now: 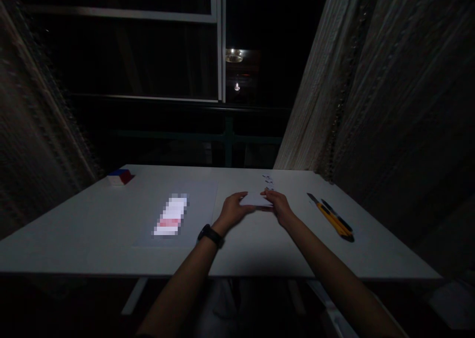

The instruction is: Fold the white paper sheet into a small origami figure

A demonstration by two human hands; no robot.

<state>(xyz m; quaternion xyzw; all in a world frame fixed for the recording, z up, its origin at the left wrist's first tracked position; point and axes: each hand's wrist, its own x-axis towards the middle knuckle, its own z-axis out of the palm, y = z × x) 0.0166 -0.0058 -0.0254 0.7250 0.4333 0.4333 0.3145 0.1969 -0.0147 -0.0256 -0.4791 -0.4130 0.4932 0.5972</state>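
Left hand (233,210), right hand (279,204), paper (255,199) (white) between.

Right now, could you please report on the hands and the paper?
Left hand, right hand both gripping paper. Paper spans between them. Knife lies to the right, apart.

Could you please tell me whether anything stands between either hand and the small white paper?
Nothing visible does: the left hand and right hand both hold the small white paper. The yellow cutter lies apart, to the right.
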